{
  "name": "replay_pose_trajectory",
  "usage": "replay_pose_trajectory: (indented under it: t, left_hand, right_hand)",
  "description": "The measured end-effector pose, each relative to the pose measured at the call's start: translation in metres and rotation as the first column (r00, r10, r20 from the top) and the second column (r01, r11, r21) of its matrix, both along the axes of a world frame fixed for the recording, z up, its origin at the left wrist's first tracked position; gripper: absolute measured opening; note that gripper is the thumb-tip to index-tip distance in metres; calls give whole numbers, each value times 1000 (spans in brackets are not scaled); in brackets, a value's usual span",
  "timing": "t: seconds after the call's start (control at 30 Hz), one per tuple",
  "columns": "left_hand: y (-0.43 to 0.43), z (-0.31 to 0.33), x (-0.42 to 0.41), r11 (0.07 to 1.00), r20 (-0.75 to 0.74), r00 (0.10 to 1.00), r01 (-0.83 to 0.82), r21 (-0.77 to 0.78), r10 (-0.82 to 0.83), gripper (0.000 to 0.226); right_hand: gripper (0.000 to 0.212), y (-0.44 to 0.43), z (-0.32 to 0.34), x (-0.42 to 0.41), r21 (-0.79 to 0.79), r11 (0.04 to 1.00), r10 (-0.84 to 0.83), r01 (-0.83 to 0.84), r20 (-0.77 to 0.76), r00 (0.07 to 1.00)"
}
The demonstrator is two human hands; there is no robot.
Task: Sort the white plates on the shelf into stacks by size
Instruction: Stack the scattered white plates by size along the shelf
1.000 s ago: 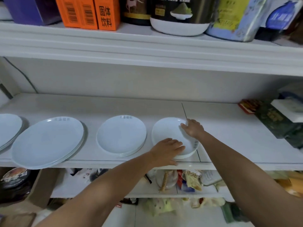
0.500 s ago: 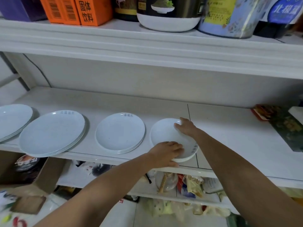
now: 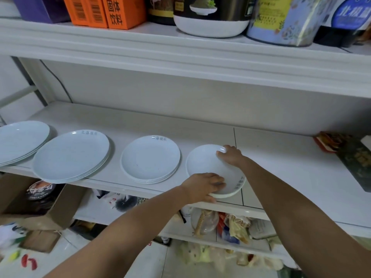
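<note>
Four groups of white plates stand in a row on the white shelf [image 3: 281,169]. At the far left lies a large stack [image 3: 20,141], partly cut off by the frame. Beside it is another large stack [image 3: 70,157], then a medium stack [image 3: 150,159]. The small plate stack [image 3: 204,163] sits at the shelf's front edge. My left hand [image 3: 202,186] grips its near rim, fingers over the top. My right hand [image 3: 229,155] holds its far right rim.
The upper shelf [image 3: 180,47] hangs close overhead with orange boxes [image 3: 104,11], a cooker box [image 3: 210,15] and tins. Dark packages [image 3: 351,155] lie at the shelf's right end. Below are a cardboard box [image 3: 36,201] and bagged goods [image 3: 220,223].
The view has shifted left and slightly down. Both hands stay on the small plate stack, which has slid a little nearer the shelf's front edge.
</note>
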State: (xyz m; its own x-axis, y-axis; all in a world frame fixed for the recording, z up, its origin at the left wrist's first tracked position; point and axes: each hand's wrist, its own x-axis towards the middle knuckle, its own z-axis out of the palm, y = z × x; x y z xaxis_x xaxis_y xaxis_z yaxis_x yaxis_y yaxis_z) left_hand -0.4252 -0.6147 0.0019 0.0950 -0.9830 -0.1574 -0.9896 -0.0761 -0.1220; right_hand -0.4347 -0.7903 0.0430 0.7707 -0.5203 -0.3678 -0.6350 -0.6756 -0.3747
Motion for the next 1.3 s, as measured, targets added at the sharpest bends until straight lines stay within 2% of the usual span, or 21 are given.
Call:
replay_pose_trajectory:
  t: [0.3, 0.47, 0.57, 0.7, 0.73, 0.8, 0.87, 0.9, 1.03, 1.17, 1.3]
  left_hand:
    - [11, -1, 9, 1000, -91, 996, 24, -11, -25, 62]
    - [22, 5, 18, 1000, -49, 998, 27, -12, -28, 57]
    - [32, 15, 27, 997, -49, 998, -37, -70, 33, 56]
    - [38, 24, 26, 991, -96, 990, -114, -76, 107, 58]
    - [38, 24, 23, 989, -110, 987, -128, -78, 119, 58]
    - [35, 23, 18, 983, -148, 978, -164, -87, 150, 55]
    - [32, 22, 15, 980, -158, 974, -178, -88, 162, 50]
    - [31, 22, 15, 981, -153, 975, -177, -85, 163, 47]
    - [31, 24, 18, 986, -148, 978, -157, -63, 146, 44]
    - [35, 27, 22, 985, -200, 969, -158, -71, 141, 54]
    - [43, 25, 23, 967, -204, 957, -232, -108, 206, 70]
  right_hand:
    - [67, 4, 6, -14, -23, 996, -85, 84, -73, 994]
    - [62, 10, 18, -19, -79, 990, -128, 117, -150, 980]
    - [49, 13, 24, -23, -83, 986, -154, 142, -177, 972]
    - [18, 12, 26, -27, 3, 979, -200, 205, -207, 958]
    - [17, 13, 27, -29, 11, 973, -222, 230, -213, 951]
    - [24, 14, 25, -30, -24, 972, -233, 234, -248, 940]
    - [22, 10, 23, -29, -35, 974, -222, 223, -322, 920]
    - [17, 8, 23, -29, -18, 971, -229, 238, -362, 904]
    - [42, 3, 31, -39, 165, 931, -247, 325, -367, 897]
    - [39, 5, 36, -48, 163, 940, -221, 301, -382, 897]
    - [39, 9, 34, -50, 164, 942, -237, 293, -295, 926]
